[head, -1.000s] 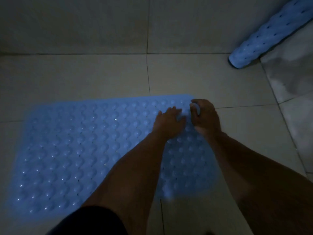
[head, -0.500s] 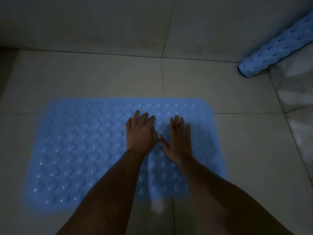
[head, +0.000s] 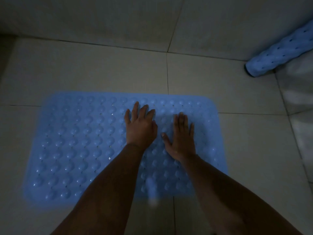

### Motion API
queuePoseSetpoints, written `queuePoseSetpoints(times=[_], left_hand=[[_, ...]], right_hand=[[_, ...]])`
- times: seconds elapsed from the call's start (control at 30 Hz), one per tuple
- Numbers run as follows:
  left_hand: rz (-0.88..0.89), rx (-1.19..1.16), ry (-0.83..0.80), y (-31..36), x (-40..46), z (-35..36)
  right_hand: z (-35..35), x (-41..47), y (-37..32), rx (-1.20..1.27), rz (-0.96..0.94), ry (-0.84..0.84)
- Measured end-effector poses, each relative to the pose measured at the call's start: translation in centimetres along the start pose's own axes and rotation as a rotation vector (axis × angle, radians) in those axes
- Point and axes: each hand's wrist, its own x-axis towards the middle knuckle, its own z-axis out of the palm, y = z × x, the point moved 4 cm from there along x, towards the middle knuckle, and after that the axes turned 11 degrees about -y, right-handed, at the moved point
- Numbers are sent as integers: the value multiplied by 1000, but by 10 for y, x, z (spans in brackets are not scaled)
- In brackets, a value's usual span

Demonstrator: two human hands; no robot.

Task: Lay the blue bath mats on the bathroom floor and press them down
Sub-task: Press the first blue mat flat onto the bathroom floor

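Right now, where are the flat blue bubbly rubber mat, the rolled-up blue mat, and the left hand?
flat blue bubbly rubber mat [head: 76,141]: head view, bare left half.
rolled-up blue mat [head: 277,55]: head view, mid roll.
left hand [head: 140,128]: head view, back of hand.

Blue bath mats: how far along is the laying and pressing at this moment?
Done: one blue studded rubber bath mat lies spread flat on the pale tiled floor. In hand: the left hand and right hand press flat, fingers straight, on its far right part. Left: the mat's left half shows no hand on it, and a second blue mat, rolled up, lies at the far right corner, not yet unrolled.
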Motion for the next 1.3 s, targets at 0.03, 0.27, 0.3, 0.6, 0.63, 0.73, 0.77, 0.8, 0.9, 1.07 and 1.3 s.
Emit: queuePoseSetpoints(times=[0.03, 0.27, 0.3, 0.6, 0.63, 0.73, 0.77, 0.8, 0.9, 1.07, 1.3], left_hand=[[-5, -1, 6, 0, -2, -2], [43, 27, -29, 8, -8, 5], [71, 41, -53, 11, -8, 10], [128, 205, -205, 38, -7, 52], [126, 214, -200, 37, -7, 54], [124, 236, -221, 39, -7, 55], [125, 234, -222, 39, -7, 55], [127, 229, -225, 39, -7, 56], [123, 209, -263, 38, -5, 54], [88, 121, -539, 39, 5, 43], [7, -284, -163, 3, 14, -38]], right_hand=[[-2, 0, 0, 5, 3, -20], [-53, 15, 4, 154, 23, 128], [-63, 20, 8, 205, 19, 147], [-87, 51, 43, 147, -168, 257], [-86, 54, 43, 140, -191, 278], [-86, 62, 45, 151, -216, 348], [-85, 63, 44, 158, -222, 361], [-86, 64, 43, 163, -224, 370], [-86, 64, 38, 170, -206, 354], [-96, 46, 30, 204, -198, 320], [-97, 23, -20, 192, -220, 358]])
